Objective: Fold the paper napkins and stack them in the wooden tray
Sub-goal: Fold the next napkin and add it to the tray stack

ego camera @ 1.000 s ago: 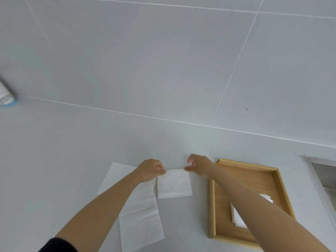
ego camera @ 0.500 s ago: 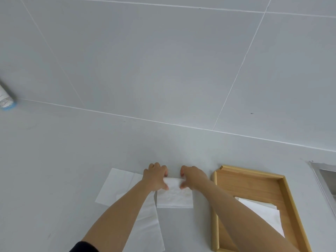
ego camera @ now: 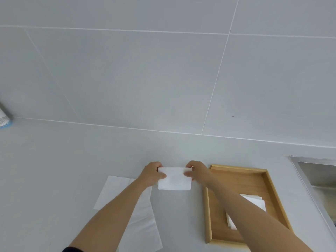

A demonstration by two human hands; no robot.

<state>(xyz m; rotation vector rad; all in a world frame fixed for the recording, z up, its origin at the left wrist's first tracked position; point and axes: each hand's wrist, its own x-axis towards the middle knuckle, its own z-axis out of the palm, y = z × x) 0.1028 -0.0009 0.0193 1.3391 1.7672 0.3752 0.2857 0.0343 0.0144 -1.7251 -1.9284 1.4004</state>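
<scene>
Low in the middle of the frame I have the folded napkin (ego camera: 174,179) pinched at both short ends: my left hand (ego camera: 151,174) grips its left edge, thumb on top, and my right hand (ego camera: 197,172) grips the right edge the same way. The napkin sits on the grey desk (ego camera: 72,160), its upper edge held between my fingers. Just to its right lies the wooden tray (ego camera: 272,193), with a small stack of folded napkins (ego camera: 254,201) already inside, partly hidden under my right forearm. At lower left, the unfolded napkins (ego camera: 116,193) wait flat under my left arm.

To do this step well, I think I should line up the corners before pressing, then run my thumbs along the crease so the layers stay flat. Thin paper like this probably slips and springs open, so I'd keep both ends gripped evenly while carrying it right, and set it square on the stack.
</scene>
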